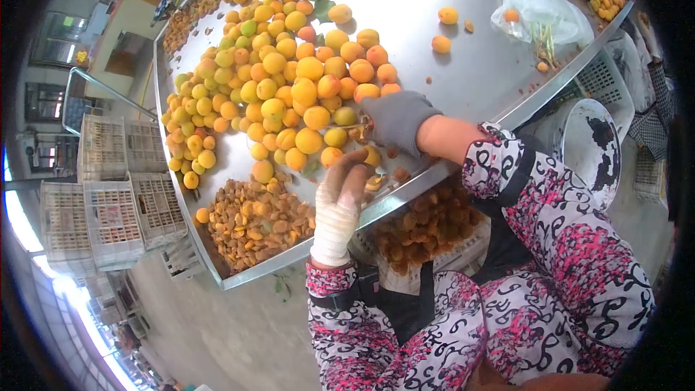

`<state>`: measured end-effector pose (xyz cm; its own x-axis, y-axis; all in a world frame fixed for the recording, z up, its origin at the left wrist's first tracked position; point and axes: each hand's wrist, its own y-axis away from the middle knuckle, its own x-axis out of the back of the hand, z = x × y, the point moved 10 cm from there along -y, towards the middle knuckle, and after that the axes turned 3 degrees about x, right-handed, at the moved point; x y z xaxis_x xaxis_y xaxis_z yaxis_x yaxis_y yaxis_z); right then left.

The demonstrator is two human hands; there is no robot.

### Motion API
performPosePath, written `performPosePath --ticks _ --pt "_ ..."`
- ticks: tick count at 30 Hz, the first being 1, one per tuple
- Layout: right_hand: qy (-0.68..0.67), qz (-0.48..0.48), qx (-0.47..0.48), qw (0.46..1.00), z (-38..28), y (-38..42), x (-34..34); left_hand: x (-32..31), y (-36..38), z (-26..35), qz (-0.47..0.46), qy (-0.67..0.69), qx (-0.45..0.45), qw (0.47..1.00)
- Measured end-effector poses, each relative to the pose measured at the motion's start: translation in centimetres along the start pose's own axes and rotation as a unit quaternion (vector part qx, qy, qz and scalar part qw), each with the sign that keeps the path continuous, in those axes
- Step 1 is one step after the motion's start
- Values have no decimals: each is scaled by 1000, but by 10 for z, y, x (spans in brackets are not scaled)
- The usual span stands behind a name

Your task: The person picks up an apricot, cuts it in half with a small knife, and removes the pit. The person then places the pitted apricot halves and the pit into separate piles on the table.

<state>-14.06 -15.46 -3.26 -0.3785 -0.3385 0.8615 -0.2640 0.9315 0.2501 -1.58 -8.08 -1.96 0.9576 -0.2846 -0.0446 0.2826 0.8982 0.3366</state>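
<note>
My right hand [402,122], in a grey glove, is closed at the near edge of the apricot pile [271,87]. A thin metal blade [349,127] pokes out from its fingers toward the left, over the fruit; its handle is hidden. My left hand [342,199] wears a white glove with browned fingertips. Its fingers are stretched out and apart, with the tips right beside a whole apricot [373,156] below my right hand. Cut apricot pieces [373,183] lie on the metal just right of the left fingers.
Split apricots [260,224] are heaped in the near left corner of the metal table [478,80]. Below its edge, a crate holds brown apricot pieces [427,228]. A plastic bag [543,11] and loose apricots lie farther right. Stacked crates [108,210] stand left; a white basin [592,152] is right.
</note>
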Motion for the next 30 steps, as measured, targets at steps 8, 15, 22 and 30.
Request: performPosePath --ticks 8,15,22,30 --pt "-233 15 19 972 -23 10 20 15 -3 9 76 41 -75 993" --pt "-315 70 107 941 -53 22 24 9 3 48 107 -150 -220 958" --pt "-530 -32 50 846 -47 23 14 24 10 57 142 -192 -280 930" --pt "-511 10 96 854 -48 26 11 24 0 26 109 113 -140 978"
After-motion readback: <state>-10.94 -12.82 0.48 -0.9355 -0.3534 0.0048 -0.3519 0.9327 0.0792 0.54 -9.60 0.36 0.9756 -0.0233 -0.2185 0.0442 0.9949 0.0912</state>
